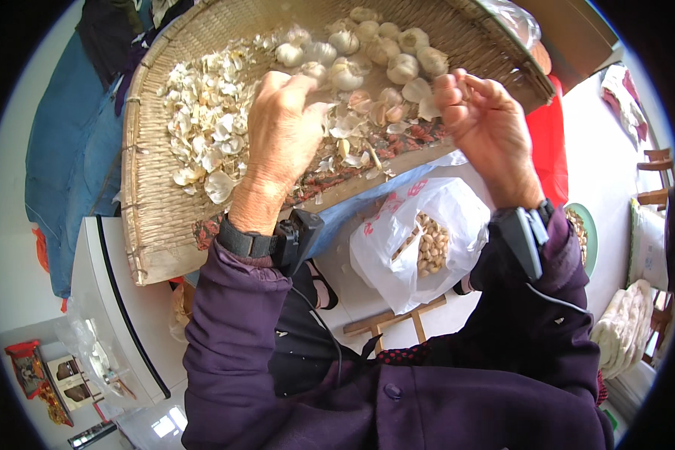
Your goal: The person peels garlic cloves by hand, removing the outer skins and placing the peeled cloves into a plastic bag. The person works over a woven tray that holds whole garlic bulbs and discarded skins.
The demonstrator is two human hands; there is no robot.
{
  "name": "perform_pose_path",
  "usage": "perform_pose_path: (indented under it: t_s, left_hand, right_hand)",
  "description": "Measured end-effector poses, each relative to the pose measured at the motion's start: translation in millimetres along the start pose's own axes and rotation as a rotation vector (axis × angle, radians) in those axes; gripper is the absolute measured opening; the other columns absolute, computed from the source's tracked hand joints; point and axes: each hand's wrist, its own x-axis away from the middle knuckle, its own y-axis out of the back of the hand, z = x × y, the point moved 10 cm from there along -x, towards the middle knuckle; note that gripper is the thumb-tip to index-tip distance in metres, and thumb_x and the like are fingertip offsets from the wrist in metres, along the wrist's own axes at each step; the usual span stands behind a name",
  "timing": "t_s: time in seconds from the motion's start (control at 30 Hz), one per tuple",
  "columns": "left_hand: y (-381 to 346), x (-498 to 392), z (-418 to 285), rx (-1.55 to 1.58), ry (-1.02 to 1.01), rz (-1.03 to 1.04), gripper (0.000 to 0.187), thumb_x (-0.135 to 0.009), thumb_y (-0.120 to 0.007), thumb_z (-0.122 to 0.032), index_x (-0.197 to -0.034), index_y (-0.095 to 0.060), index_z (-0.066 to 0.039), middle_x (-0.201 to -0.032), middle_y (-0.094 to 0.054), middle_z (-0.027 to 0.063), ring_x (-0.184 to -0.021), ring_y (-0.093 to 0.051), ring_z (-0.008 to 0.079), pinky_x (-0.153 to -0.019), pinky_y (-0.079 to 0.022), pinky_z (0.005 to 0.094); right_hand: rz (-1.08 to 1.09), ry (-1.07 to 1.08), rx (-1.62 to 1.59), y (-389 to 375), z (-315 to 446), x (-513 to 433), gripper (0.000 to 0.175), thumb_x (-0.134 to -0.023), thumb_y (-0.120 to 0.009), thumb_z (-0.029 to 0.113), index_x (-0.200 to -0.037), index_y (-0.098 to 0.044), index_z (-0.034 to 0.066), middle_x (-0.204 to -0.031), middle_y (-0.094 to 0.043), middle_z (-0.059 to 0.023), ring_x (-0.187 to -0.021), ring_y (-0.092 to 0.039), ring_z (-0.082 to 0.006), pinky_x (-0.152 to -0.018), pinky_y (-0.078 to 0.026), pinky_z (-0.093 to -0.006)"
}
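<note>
A woven winnowing basket (163,129) lies before me, holding whole garlic bulbs (402,68) at the back and a heap of papery garlic skins (208,121) on the left. Over the basket's middle, my left hand (284,121) is bent downward beside the skins; its palm and most fingertips are hidden. My right hand (486,121) is raised at the basket's right side, palm towards me, fingers curled in to the thumb. Whether something small sits between those fingertips cannot be made out. Between the hands lie pinkish garlic cloves (391,107) and loose skin flakes (346,126).
Below the basket's front edge, a white plastic bag (377,253) stands gaping with peeled-looking cloves (430,247) inside. A wooden stool frame (396,320) is near my feet. At right are a green basin (590,233) and a red bag (548,146); a white cabinet (121,304) stands left.
</note>
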Motion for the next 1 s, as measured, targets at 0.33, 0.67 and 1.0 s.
perform_pose_path:
  t_s: [0.33,0.67,1.0]
  left_hand:
    - [-53.4,34.0,-7.1,0.134,0.038,0.444,0.016,-0.075,-0.07,-0.007,-0.089,-0.066,0.0,-0.082,-0.06,0.0128,-0.069,-0.061,0.0246,-0.063,-0.049,0.0356]
    - [-64.8,32.4,21.7,-0.133,0.062,0.48,0.011,-0.08,-0.062,-0.007,-0.09,-0.065,-0.004,-0.082,-0.057,0.014,-0.075,-0.062,0.0315,-0.067,-0.05,0.0414]
    - [-58.1,-0.5,-1.4,0.035,0.019,0.153,0.018,-0.081,-0.069,-0.01,-0.096,-0.066,-0.001,-0.092,-0.064,0.0128,-0.082,-0.064,0.0264,-0.07,-0.051,0.0369]
  right_hand:
    - [-0.134,0.038,0.157,17.8,16.6,9.8,0.015,-0.091,-0.052,0.012,-0.094,-0.054,-0.0024,-0.077,-0.047,-0.0029,-0.06,-0.04,-0.0077,-0.044,-0.03,-0.0187]
    - [-0.185,-0.018,0.389,20.2,3.1,9.0,0.019,-0.094,-0.057,0.017,-0.104,-0.061,0.0004,-0.06,-0.039,0.005,-0.042,-0.029,-0.0023,-0.036,-0.022,-0.018]
    - [-0.383,0.055,0.568,34.5,5.2,11.0,0.016,-0.091,-0.055,0.008,-0.106,-0.054,0.0012,-0.065,-0.049,-0.0001,-0.044,-0.032,-0.0035,-0.038,-0.023,-0.0189]
